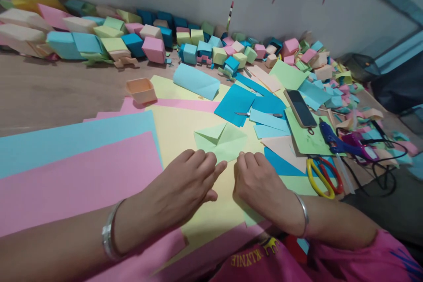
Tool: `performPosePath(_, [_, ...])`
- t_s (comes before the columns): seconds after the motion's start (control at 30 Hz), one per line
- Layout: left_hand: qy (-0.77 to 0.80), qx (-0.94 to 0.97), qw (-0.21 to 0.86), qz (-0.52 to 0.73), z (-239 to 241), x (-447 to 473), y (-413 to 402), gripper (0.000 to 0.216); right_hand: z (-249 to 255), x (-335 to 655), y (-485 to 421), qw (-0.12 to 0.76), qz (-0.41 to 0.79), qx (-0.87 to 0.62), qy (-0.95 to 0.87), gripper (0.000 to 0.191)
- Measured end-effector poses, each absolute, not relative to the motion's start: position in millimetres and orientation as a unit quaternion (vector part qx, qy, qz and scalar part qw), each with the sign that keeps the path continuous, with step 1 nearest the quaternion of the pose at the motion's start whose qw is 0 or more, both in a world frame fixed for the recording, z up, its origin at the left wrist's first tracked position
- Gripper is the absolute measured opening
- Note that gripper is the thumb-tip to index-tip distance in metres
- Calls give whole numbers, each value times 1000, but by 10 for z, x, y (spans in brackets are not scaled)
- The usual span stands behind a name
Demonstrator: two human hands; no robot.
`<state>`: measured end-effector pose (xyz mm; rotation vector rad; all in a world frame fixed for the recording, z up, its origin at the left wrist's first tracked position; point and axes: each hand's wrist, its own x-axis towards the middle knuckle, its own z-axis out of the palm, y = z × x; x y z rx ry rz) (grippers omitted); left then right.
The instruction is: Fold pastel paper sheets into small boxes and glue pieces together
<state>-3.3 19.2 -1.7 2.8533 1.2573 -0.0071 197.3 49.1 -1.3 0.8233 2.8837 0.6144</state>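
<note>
A light green sheet of paper point(231, 139), folded with a triangular flap, lies in the middle on a pale yellow sheet point(178, 130). My left hand point(190, 176) is at the paper's near left edge, its fingers curled over it and the thumb and one finger sticking out. At the near right edge is my right hand point(257, 180), its fingers bent down and pressed together. Both hands cover the near part of the green paper, so the fingertips are mostly hidden.
Pink point(82, 176) and blue sheets point(132, 125) spread leftward. A peach paper box point(141, 91) stands behind. Paper blocks point(154, 50) line the wall. To the right lie a phone point(300, 108), glue gun point(340, 143), scissors point(319, 178) and a small blade point(259, 114).
</note>
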Motion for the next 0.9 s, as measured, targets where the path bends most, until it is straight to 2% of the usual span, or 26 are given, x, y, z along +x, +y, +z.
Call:
performPosePath(0.2, [421, 906, 51, -12, -29, -60, 145, 29, 50, 1975, 501, 55, 174, 276, 943, 16])
performPosePath(0.4, [429, 901, 24, 67, -113, -89, 67, 20, 153, 2076, 877, 61, 124, 319, 938, 19])
performPosePath(0.53, [417, 904, 20, 89, -96, -114, 145, 18, 78, 2145, 1159, 29, 124, 343, 931, 54])
performPosePath(0.6, [429, 900, 10, 76, -71, -130, 195, 16, 14, 2176, 1210, 8, 98, 320, 942, 60])
performPosePath(0.7, [454, 889, -5, 67, -40, -156, 269, 16, -61, 2207, 1215, -49, 45, 291, 954, 57])
performPosePath(0.9, [492, 867, 4, 82, -12, -208, 372, 22, -84, 2134, 1210, -183, -83, 217, 955, 38])
